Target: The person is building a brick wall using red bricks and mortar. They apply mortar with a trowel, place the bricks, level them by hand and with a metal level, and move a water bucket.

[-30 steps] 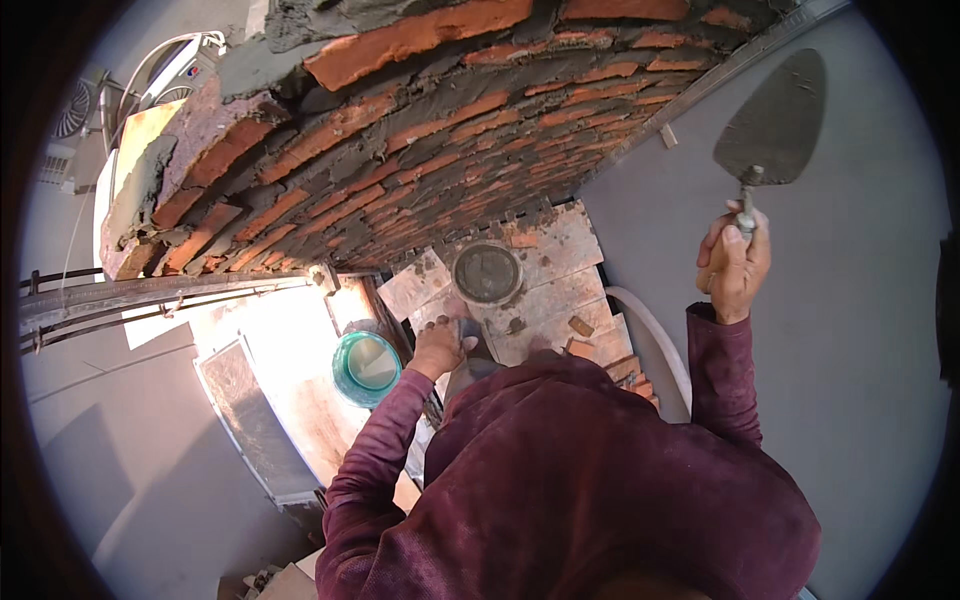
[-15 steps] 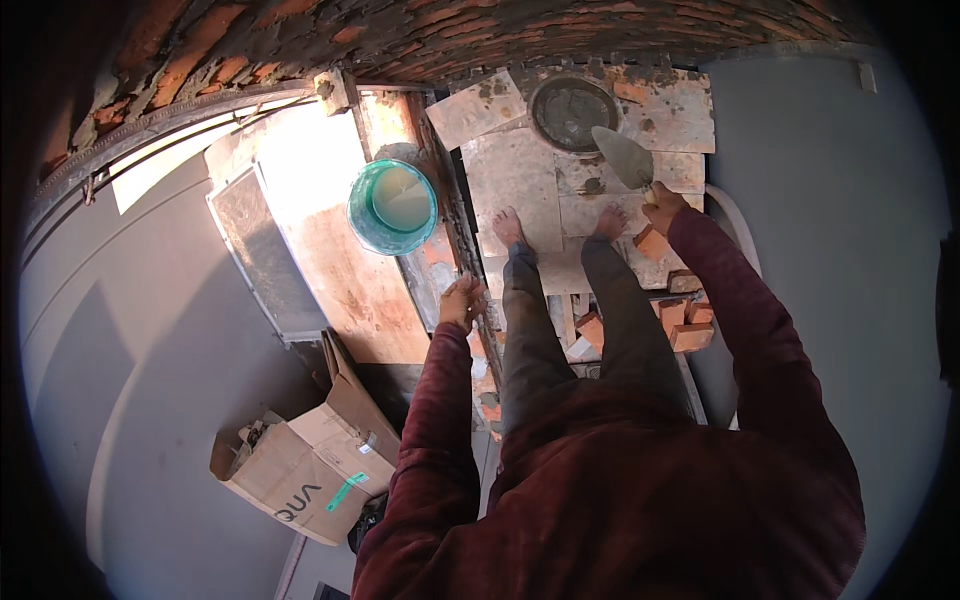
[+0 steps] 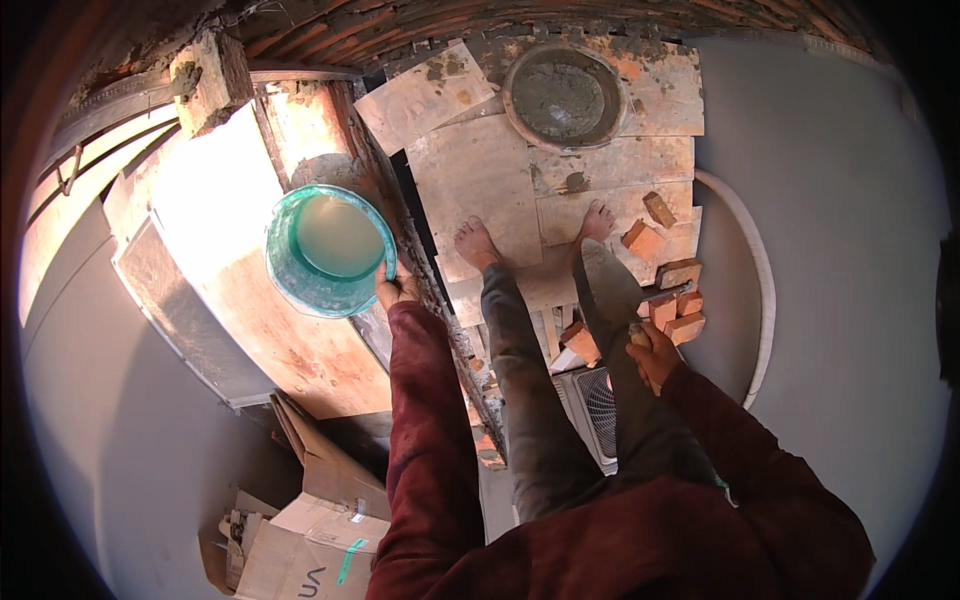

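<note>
At the left stands a teal bucket (image 3: 292, 272) partly filled with cloudy, pale liquid. My left hand (image 3: 398, 288) grips the near right side of its rim, fingers closed over the edge. My right hand (image 3: 655, 358) is wrapped around the handle of a trowel (image 3: 637, 336), held low in front of my right leg. The trowel's blade is hard to tell apart from the trouser leg behind it. Beyond my bare feet, a round pan (image 3: 511, 97) holds wet grey mortar.
I stand on boards (image 3: 475, 165) laid as a platform. Several bricks (image 3: 678, 275) lie by my right foot, and a pale hose (image 3: 762, 290) curves past them. A fan unit (image 3: 598, 400) sits below. At lower left is a cardboard box (image 3: 330, 535); curved brickwork (image 3: 420, 35) rises ahead.
My left hand has moved up and left onto the bucket's rim. My right hand has brought the trowel down and back from near the mortar pan. The view has shifted too.
</note>
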Demonstrator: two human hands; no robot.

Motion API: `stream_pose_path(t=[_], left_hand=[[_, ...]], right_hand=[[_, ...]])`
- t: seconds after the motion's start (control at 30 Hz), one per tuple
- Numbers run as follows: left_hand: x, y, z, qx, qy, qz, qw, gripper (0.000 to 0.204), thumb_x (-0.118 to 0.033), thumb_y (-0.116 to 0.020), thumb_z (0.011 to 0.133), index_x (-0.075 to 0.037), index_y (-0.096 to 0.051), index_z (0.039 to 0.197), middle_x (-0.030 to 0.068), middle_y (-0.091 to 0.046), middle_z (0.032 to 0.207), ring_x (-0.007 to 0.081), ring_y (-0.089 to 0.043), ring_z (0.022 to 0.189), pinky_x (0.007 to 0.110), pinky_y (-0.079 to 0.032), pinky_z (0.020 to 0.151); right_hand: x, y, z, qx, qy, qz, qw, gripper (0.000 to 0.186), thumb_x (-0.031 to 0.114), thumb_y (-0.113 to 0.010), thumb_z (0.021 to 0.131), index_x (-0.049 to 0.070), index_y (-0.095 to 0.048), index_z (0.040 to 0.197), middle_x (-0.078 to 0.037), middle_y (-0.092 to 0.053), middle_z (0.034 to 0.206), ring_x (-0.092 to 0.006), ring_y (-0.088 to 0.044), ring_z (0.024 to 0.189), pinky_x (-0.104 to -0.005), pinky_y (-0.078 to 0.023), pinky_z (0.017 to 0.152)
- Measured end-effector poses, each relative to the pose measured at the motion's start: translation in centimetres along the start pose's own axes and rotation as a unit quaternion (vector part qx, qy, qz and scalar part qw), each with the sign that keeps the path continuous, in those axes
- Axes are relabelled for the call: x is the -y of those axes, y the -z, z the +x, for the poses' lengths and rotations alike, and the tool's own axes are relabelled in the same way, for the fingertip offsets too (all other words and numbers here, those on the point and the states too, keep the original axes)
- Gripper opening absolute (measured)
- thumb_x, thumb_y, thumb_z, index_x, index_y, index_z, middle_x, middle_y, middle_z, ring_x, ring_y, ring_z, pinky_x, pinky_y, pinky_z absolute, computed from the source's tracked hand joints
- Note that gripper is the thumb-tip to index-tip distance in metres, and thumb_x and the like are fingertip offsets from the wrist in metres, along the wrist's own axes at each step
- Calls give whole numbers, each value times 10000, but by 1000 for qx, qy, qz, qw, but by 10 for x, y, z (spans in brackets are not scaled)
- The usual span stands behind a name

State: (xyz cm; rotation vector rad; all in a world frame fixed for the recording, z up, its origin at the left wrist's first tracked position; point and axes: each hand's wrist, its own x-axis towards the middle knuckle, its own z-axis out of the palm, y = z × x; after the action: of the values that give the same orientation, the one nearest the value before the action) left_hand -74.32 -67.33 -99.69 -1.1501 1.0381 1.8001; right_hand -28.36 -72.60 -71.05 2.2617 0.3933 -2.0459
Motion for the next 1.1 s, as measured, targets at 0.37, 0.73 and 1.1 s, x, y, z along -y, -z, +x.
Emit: stream_pose_path(t=[0.37, 0.73, 1.1], left_hand=[[6, -2, -113, 56, 41, 281, 957, 267, 117, -561, 811, 111, -536, 1077, 201, -639, 1105, 347, -658, 1031, 467, -579, 950], [148, -21, -194, 80, -3, 529, 845, 307, 85, -549, 761, 30, -531, 1063, 131, -619, 1001, 291, -683, 814, 399, -660, 598], [235, -21, -196, 43, -55, 607, 791, 301, 81, -547, 734, -44, -582, 1006, 63, -613, 858, 174, -595, 579, 315, -564, 405]], right_hand=[[5, 28, 15, -43, -8, 79, 996, 279, 157, -603, 922, 100, -532, 1186, -21, -477, 665, -120, -460, 403, -301, -406, 357], [-11, 77, 27, -49, 25, 102, 993, 176, 141, -597, 922, 74, -525, 1068, -53, -514, 599, -152, -466, 379, -325, -378, 336], [-37, 110, 39, -64, 49, 133, 988, 289, 301, -668, 888, 79, -551, 1031, -36, -556, 695, -130, -540, 462, -304, -436, 388]])
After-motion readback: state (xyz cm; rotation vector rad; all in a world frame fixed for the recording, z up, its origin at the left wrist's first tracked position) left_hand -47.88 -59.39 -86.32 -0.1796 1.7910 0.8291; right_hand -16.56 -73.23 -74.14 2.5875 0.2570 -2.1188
